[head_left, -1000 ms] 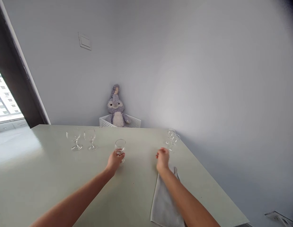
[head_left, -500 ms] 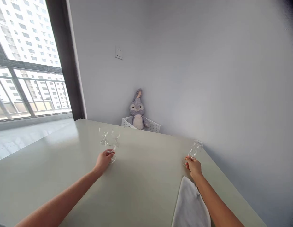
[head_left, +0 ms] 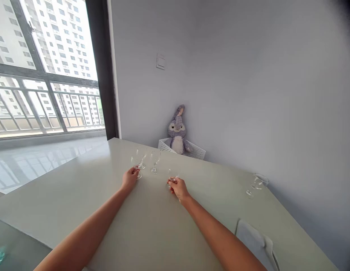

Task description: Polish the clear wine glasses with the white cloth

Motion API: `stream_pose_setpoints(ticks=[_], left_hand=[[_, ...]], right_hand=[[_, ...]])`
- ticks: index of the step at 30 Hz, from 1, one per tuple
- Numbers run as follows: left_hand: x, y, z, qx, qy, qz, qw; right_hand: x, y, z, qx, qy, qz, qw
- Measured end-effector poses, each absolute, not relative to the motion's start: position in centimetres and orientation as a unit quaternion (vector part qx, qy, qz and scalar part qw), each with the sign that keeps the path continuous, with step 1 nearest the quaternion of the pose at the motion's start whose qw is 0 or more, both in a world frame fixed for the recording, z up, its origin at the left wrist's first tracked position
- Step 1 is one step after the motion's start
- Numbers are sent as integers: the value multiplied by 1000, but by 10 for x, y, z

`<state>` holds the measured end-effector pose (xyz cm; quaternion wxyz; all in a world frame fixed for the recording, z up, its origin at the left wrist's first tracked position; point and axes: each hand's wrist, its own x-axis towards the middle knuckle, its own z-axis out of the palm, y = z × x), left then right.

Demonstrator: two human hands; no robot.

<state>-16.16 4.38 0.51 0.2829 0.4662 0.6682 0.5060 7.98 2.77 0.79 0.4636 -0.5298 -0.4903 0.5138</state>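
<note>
Several clear stemmed glasses stand on the pale table [head_left: 152, 218]. My left hand [head_left: 130, 177] is closed around the low part of one glass [head_left: 136, 161], with a second glass [head_left: 142, 157] just behind it. To their right stands another glass [head_left: 155, 161], untouched. My right hand [head_left: 177, 187] is near the table's middle, fingers closed on the stem of a glass [head_left: 173, 173] whose clear bowl shows faintly above them. One more glass [head_left: 258, 182] stands alone at the far right, clear of both hands.
A folded grey cloth [head_left: 255, 242] lies at the front right, partly beneath my right forearm. Behind the table's back edge, a plush rabbit [head_left: 177, 131] sits in a white perforated basket [head_left: 197, 151]. Walls rise behind and at right; a large window [head_left: 50, 79] is at left.
The view has swung left. My right hand has moved left from the far-right side to the table's middle, holding a glass. My left hand's glass is now beside the left pair's position.
</note>
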Motion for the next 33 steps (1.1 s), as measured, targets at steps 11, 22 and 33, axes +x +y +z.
stream_pose_setpoints(ticks=[11,22,33], left_hand=[[-167,50,-3,484,653,512,279],[-167,55,-1,492,673,483,266],[-168,54,-4,485,691,474,251]], right_hand=[[-8,67,3,-500,-606,470,402],[-19,91,-4,-516,-627,427,398],[0,90,-10,-576,-550,415,440]])
